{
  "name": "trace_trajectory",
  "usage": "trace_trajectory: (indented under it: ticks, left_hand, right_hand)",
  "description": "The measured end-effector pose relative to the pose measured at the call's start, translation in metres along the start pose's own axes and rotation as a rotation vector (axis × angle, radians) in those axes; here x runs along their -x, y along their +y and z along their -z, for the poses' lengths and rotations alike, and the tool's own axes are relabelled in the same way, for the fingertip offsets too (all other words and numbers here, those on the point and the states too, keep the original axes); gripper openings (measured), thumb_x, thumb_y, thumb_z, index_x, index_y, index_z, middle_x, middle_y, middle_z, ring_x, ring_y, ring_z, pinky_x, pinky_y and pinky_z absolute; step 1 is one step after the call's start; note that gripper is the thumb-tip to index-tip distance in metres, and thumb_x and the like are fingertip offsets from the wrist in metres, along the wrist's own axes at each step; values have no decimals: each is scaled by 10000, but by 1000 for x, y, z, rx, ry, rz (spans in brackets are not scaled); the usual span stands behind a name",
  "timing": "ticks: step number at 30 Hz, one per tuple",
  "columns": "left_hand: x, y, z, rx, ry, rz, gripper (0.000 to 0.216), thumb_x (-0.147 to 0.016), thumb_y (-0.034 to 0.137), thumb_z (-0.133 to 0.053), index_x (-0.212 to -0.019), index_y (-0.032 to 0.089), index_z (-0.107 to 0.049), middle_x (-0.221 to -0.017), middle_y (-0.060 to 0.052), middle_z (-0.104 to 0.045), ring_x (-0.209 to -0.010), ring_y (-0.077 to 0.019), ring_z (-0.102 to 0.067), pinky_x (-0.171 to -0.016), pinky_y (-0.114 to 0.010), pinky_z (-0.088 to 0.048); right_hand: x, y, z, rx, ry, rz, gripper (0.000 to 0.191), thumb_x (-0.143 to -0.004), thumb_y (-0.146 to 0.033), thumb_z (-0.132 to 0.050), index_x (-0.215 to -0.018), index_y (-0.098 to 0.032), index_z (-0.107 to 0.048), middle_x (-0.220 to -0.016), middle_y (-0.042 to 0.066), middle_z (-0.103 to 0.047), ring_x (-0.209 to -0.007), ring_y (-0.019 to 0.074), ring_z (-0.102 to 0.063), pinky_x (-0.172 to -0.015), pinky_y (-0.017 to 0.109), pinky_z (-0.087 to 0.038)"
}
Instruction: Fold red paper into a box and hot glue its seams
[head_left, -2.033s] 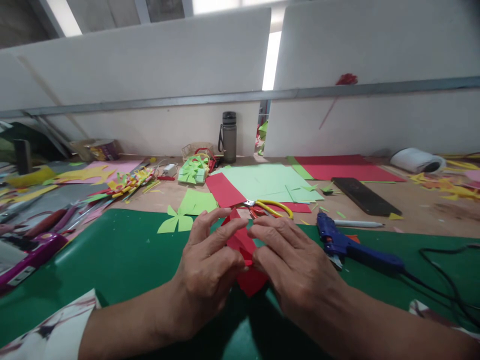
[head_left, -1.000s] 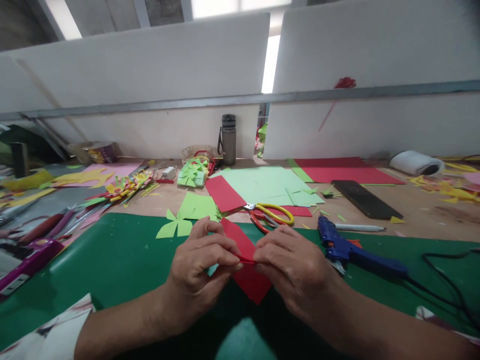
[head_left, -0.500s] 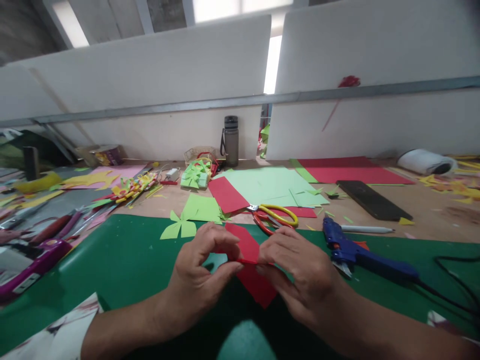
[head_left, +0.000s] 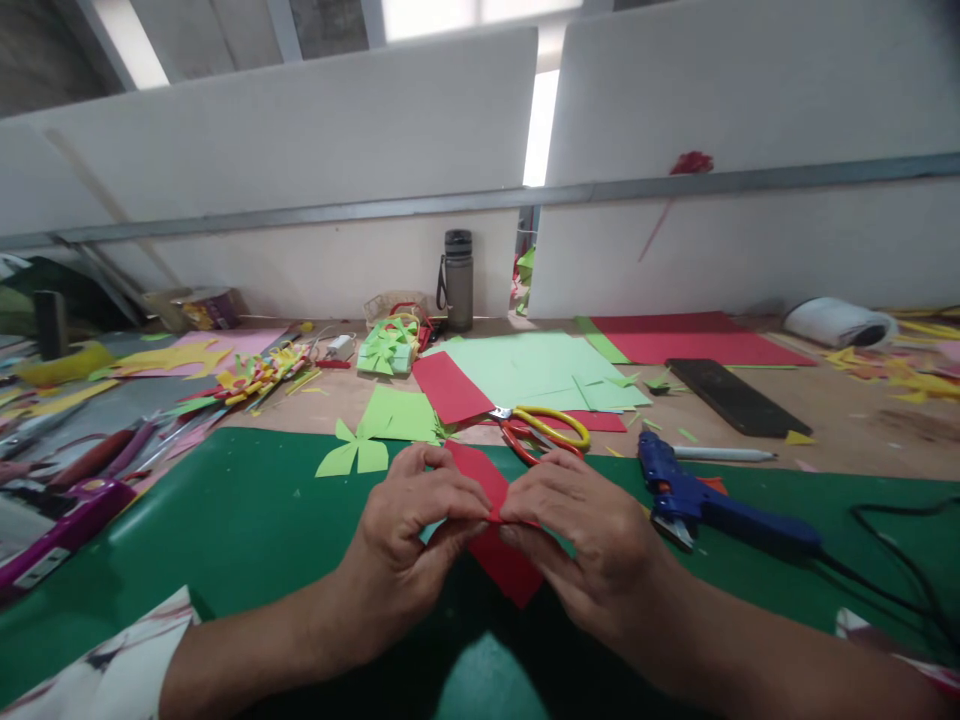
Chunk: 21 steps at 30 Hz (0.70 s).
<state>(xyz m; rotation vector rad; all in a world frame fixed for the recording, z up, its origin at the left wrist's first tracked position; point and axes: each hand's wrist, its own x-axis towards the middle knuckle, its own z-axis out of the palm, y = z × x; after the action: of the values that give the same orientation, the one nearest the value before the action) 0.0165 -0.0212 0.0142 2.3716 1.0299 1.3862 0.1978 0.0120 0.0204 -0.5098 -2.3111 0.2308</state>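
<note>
A piece of red paper (head_left: 507,562) is pinched between both hands above the green mat (head_left: 277,530). My left hand (head_left: 416,545) grips a raised fold across its middle with thumb and fingertips. Close beside it, my right hand (head_left: 581,530) pinches the same fold, the fingertips of both hands almost meeting. Part of the paper is hidden behind the fingers. Just beyond the hands lie scissors (head_left: 551,428) with red and yellow handles, their blades toward a red paper rectangle (head_left: 454,388). Left of them are a light green paper square (head_left: 397,414) and a cut green paper shape (head_left: 352,452).
On the right, a blue glue gun (head_left: 720,510) rests with its cord trailing, near a white pen (head_left: 724,454) and a black phone (head_left: 739,397). Pale green sheets (head_left: 510,365) and a dark bottle (head_left: 459,280) stand farther back. At left is a purple tool (head_left: 67,530).
My fingertips have come closer together along the fold, and the left fingers have straightened and flattened onto the red paper. The view has shifted slightly.
</note>
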Motion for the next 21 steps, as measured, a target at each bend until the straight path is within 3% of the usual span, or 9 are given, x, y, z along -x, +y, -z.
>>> trace_trajectory:
  ticks: [6, 17, 21]
  left_hand:
    - [-2, 4, 1, -89, -24, -93, 147, -801, 40, -526, -776, 165, -599, -827, -43, -685, -768, -165, -573, -871, -392, -388]
    - [0, 1, 4, -82, 53, -81, 177, -788, 20, -545, -777, 183, -611, -918, -47, -690, -939, -185, -563, -884, -382, -414]
    - [-1, 0, 6, -115, 71, -87, 173, -799, 39, -540, -761, 190, -617, -945, -58, -694, -984, -202, -557, -877, -405, -425]
  right_hand:
    - [0, -3, 2, 8, -42, -14, 161, -831, -72, -459, -772, -165, -576, -702, 33, -605, -666, 159, -524, -728, 346, -376]
    - [3, 0, 5, 14, -66, -23, 192, -802, -22, -435, -790, -174, -553, -741, 27, -602, -694, 152, -525, -847, 382, -346]
    - [3, 1, 6, 19, -74, -12, 210, -796, -10, -428, -816, -173, -559, -733, 29, -618, -711, 165, -548, -800, 359, -365]
